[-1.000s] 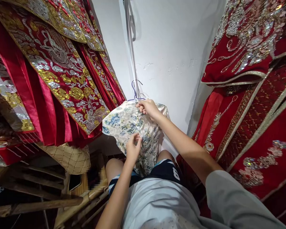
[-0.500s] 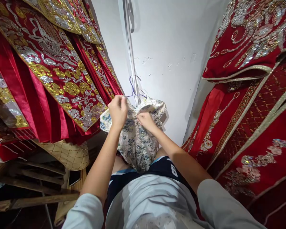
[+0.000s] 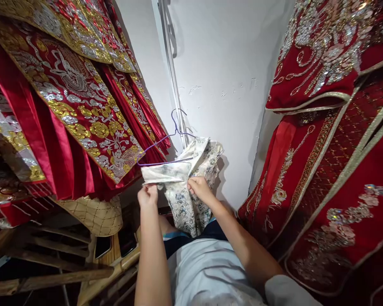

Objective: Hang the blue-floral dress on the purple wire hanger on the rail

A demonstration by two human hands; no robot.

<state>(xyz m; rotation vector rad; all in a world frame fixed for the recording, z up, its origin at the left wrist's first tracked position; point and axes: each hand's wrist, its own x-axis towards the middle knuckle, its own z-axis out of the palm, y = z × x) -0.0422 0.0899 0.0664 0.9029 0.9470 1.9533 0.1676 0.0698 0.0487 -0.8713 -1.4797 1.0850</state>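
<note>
A white floral short garment (image 3: pixel 183 206) with blue-grey print hangs in front of me, half on a thin purple hanger (image 3: pixel 161 140). The hanger's left arm and lower bar show bare above the cloth, while its right end goes inside the garment's right shoulder. My left hand (image 3: pixel 148 195) is closed on the garment's left edge, just below the hanger's left end. With fingers pinched, my right hand (image 3: pixel 198 188) grips the front opening near the middle. The cloth is pulled open between both hands.
Red embroidered gowns with gold and silver sequins (image 3: pixel 83 93) hang at the left. Beaded red gowns (image 3: pixel 332 170) fill the right. Behind is a white wall (image 3: pixel 223 55) with a metal post (image 3: pixel 169 55). A bamboo chair (image 3: pixel 51 276) and a phone (image 3: pixel 102 246) are lower left.
My left hand has moved down from the hanger's shoulder, drawing the garment's left side off it. The hanger's left arm and bar are now exposed. My right hand has shifted slightly lower.
</note>
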